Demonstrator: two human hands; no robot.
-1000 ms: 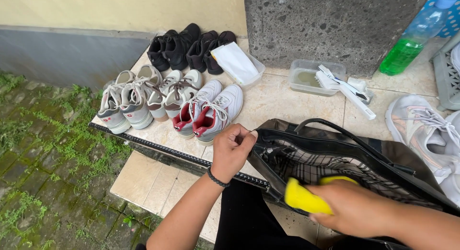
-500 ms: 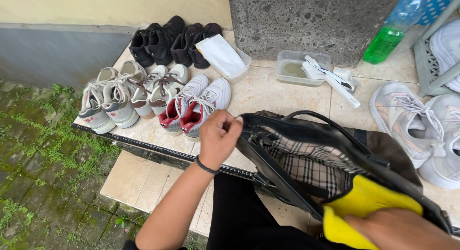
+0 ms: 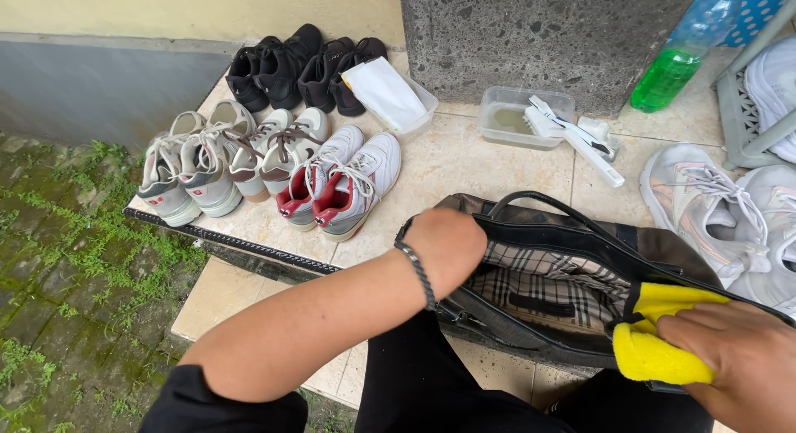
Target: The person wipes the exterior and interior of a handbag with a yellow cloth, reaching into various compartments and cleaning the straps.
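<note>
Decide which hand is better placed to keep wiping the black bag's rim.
Right. The right hand already presses the yellow cloth on the black bag rim, while the left hand grips the bag's opposite edge, steadying it.

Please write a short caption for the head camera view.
Left hand holds open a black handbag while right hand presses a yellow cloth on it.
</note>
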